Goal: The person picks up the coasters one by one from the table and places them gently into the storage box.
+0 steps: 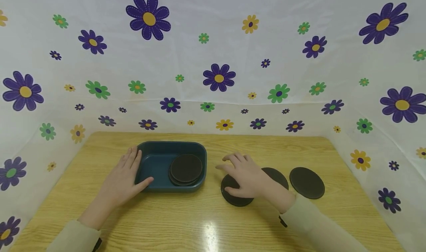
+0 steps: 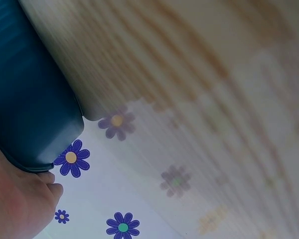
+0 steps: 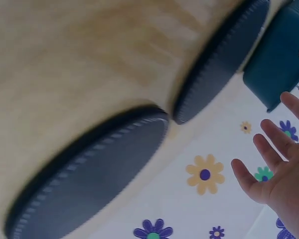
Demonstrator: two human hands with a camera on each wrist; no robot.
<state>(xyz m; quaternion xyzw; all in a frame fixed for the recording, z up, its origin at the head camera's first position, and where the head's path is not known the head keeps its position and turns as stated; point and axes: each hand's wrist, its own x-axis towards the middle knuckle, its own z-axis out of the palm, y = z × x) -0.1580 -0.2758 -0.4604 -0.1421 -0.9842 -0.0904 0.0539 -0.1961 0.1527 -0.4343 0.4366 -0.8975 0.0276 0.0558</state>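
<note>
At the left we see the left hand [image 1: 124,174], fingers straight and thumb spread, against the left end of a dark blue tray [image 1: 154,167]. The tray sits on the wooden table [image 1: 166,218], its long axis running left to right. The left wrist camera shows us its smooth outer wall, which the head view hides. In its right end lies a stack of black discs [image 1: 186,168], flat and round, so we find no long axis in them. Next, the right hand [image 1: 244,176], fingers apart and loosely bent, holding nothing, is over a near disc [image 1: 233,199]. A middle disc [image 1: 277,176] is partly covered by the forearm; a far-right disc [image 1: 307,182] lies uncovered. Only the right wrist view gives us stitching along disc edges.
</note>
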